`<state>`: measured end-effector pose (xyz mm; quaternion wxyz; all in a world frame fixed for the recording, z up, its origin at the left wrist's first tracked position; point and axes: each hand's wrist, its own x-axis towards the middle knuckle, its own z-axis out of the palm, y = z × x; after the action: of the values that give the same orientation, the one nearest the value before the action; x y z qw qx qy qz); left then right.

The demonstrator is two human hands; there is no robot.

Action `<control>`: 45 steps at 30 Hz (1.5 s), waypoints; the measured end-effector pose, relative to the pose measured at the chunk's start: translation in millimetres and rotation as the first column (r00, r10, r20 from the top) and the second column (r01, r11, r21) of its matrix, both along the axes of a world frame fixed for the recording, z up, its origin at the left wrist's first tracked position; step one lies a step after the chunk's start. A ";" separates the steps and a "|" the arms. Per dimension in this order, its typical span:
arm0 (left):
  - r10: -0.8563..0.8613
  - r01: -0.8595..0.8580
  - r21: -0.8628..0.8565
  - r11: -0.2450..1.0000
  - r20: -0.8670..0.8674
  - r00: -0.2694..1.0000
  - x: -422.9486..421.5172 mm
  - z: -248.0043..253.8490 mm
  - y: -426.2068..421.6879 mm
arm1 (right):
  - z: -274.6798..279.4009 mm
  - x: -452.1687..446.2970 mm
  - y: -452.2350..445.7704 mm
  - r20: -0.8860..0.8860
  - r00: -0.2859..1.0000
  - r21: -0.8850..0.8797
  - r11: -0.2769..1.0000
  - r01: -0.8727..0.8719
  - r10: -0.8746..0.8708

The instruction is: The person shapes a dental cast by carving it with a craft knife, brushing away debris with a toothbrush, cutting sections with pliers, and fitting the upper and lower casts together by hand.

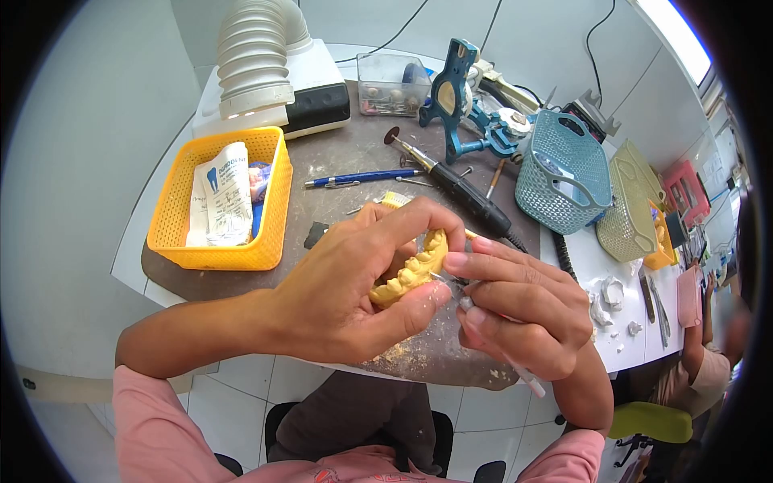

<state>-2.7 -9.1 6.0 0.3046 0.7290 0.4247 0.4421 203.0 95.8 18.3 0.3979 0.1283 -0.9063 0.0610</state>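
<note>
My left hand [354,282] is closed round a yellow dental cast [409,275], whose row of teeth faces up and to the left. Close against its right side, my right hand [523,306] grips a slim tool with a pale handle [527,380]. The tool's thin metal end lies at the cast's edge, partly hidden by my fingers. Another yellow toothed piece [394,200] shows just behind my left hand. Pale yellow shavings [394,354] are scattered on the brown mat below my hands.
Beyond my hands lie a blue pen [362,178] and a black rotary handpiece [467,197]. A yellow basket [278,201] stands left, a teal basket [564,193] right. Behind are a suction hose [254,64] and a blue articulator [449,97]. Another person [696,378] sits far right.
</note>
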 end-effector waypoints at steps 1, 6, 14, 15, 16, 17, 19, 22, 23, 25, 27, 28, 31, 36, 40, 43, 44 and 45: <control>0.003 -0.003 0.016 1.000 0.010 1.000 0.7 -0.8 0.3 | 0.1 0.3 0.2 0.000 1.000 0.007 1.000 -0.001 0.001; 0.010 -0.010 0.038 0.999 0.018 1.000 1.7 0.0 0.1 | 1.4 0.6 0.1 0.005 1.000 0.018 1.000 -0.006 0.006; 0.026 -0.026 0.036 0.999 0.006 1.000 0.8 0.6 -1.3 | 2.1 0.9 0.7 0.009 1.000 0.033 0.999 -0.026 0.026; 0.029 -0.029 0.022 0.999 0.000 1.000 0.5 1.3 -1.9 | 2.0 1.0 0.7 0.009 1.000 0.031 0.999 -0.023 0.023; 0.026 -0.026 0.006 1.000 0.003 1.000 0.2 1.4 -1.9 | 1.9 1.0 0.7 0.009 1.000 0.029 0.999 -0.020 0.020; 0.025 -0.025 -0.002 1.000 0.004 1.000 0.0 1.0 -1.1 | 1.6 0.2 -0.1 0.009 1.000 0.030 0.999 -0.021 0.020; 0.055 -0.053 0.067 0.996 -0.028 0.998 -0.6 -1.1 2.4 | 0.6 -2.3 -2.3 -0.095 0.995 -0.038 0.999 -0.003 -0.001; 0.226 -0.191 0.188 0.963 -0.184 0.957 -4.9 4.9 2.1 | -5.4 -1.9 2.8 -0.269 0.948 -0.174 0.977 0.122 -0.167; 0.358 -0.291 0.245 0.925 -0.299 0.885 -7.1 7.2 1.6 | -4.4 -0.1 4.1 -0.317 0.921 -0.226 0.961 0.157 -0.225; 0.460 -0.289 0.419 0.861 -0.400 0.793 -12.8 1.1 9.3 | 8.2 14.1 13.0 0.042 0.913 -0.355 0.848 0.393 -0.406; 0.584 -0.340 0.524 0.781 -0.417 0.696 -16.0 -4.6 14.1 | 3.8 12.3 26.8 0.086 0.915 -0.263 0.877 0.402 -0.393; 0.624 -0.355 0.558 0.750 -0.418 0.660 -16.1 -5.7 14.2 | 3.5 8.2 24.2 0.165 0.874 -0.180 0.857 0.482 -0.457; 0.549 -0.413 0.398 0.819 -0.335 0.766 -12.5 -2.0 10.6 | -2.5 -1.0 18.0 0.228 0.803 0.029 0.828 0.559 -0.550; 0.419 -0.406 0.122 0.906 -0.105 0.902 -6.9 -1.0 7.7 | -9.0 -2.5 16.2 0.364 0.725 0.135 0.803 0.580 -0.585; 0.408 -0.407 -0.027 0.913 0.052 0.912 -7.9 10.1 6.2 | 3.7 0.8 17.0 0.219 0.735 -0.056 0.744 0.666 -0.641; 0.380 -0.362 -0.142 0.921 0.129 0.916 -6.1 19.3 3.4 | 7.4 3.1 23.6 0.045 0.760 -0.145 0.748 0.647 -0.649; 0.358 -0.326 -0.189 0.926 0.171 0.918 -5.6 20.8 3.2 | 9.7 4.4 21.5 0.048 0.808 -0.174 0.792 0.585 -0.587; 0.358 -0.326 -0.189 0.926 0.172 0.918 -5.6 20.5 3.5 | 10.4 5.5 19.6 0.049 0.852 -0.202 0.831 0.519 -0.521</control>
<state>-8.3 -5.6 26.5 0.3204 0.5683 0.5458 0.5259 208.5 115.5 28.7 0.4145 -0.1648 -0.8939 0.0442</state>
